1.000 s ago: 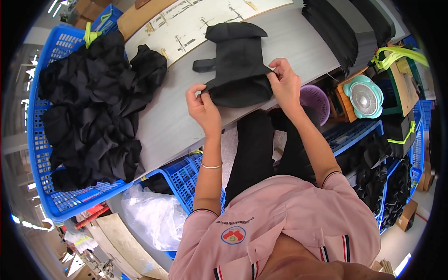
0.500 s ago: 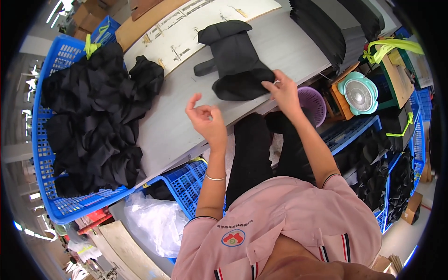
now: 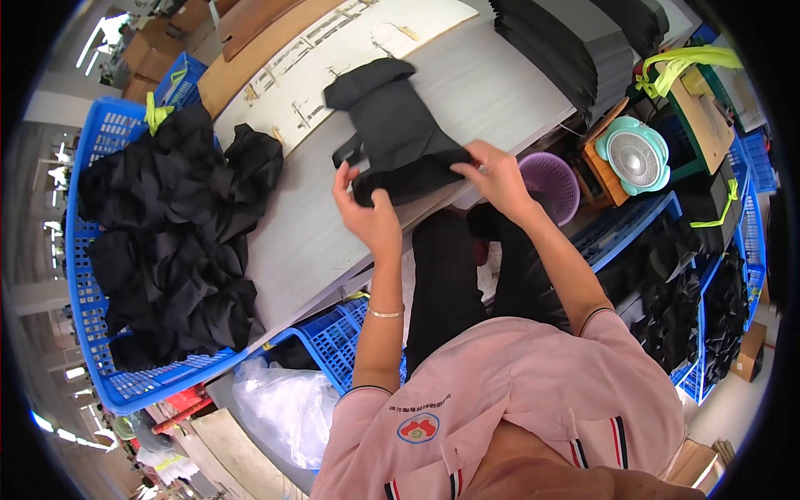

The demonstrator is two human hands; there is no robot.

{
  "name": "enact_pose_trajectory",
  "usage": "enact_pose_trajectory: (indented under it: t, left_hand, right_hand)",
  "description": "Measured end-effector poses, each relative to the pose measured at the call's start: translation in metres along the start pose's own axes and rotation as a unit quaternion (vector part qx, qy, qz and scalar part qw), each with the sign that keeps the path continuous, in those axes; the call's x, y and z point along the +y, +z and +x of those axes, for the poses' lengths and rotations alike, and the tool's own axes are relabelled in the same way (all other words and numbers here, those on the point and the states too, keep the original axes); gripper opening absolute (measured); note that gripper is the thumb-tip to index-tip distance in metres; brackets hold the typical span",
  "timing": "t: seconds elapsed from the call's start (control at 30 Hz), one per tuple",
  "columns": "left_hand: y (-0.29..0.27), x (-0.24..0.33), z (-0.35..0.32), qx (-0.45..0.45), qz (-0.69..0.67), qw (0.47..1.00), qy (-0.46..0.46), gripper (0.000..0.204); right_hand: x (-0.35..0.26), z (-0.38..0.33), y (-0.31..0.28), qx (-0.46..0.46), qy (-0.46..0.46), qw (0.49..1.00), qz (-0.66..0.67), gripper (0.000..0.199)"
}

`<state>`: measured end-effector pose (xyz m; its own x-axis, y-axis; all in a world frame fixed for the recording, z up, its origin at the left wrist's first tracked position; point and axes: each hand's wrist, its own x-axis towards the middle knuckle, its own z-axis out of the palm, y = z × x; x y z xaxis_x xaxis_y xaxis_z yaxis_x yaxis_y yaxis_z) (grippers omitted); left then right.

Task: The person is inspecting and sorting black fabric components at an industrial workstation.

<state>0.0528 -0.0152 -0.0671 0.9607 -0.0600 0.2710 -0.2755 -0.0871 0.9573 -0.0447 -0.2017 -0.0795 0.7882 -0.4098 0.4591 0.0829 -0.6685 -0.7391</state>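
A sewn-looking black fabric piece [image 3: 392, 125] with a folded far end and a small side strap lies across the front of the grey table [image 3: 304, 221]. At its near right corner, my right hand [image 3: 496, 177] pinches the edge between thumb and fingers. My left hand [image 3: 367, 215] is at the near left corner, its thumb and fingers around the edge beside the strap. Between my hands the near edge looks slightly raised and hangs toward me. The undersides of the fabric are hidden.
Left of the table, a blue basket [image 3: 87, 292] is heaped with black fabric pieces [image 3: 179, 217]. A pale marked board [image 3: 333, 50] lies along the far side. Black stacked sheets [image 3: 567, 50] stand at far right, near a purple basket [image 3: 554, 187] and a teal fan [image 3: 637, 157].
My left hand has moved from free air onto the fabric's near left corner. The fabric has shifted left and a little nearer, with my right hand still pinching its right corner.
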Motion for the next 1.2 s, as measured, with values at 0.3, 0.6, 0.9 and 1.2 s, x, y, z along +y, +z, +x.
enact_pose_trajectory:
  t: [0.3,0.6,0.9,1.2]
  left_hand:
    - [-0.002,-0.003,0.001,-0.096,0.156,0.970,0.161,0.041]
    - [0.009,0.002,0.034,-0.149,0.155,0.972,0.092,0.027]
    - [-0.025,0.025,-0.022,-0.077,0.072,0.992,0.071,0.033]
    - [-0.011,0.016,-0.081,-0.244,-0.223,0.935,-0.129,0.026]
  right_hand:
    - [-0.001,-0.024,0.032,-0.003,0.266,0.964,0.021,0.024]
    - [0.030,0.058,-0.095,0.247,-0.062,0.928,-0.272,0.031]
    - [0.107,0.168,-0.211,0.123,-0.004,0.893,-0.433,0.031]
    - [0.028,0.070,-0.147,0.105,-0.199,0.842,-0.491,0.007]
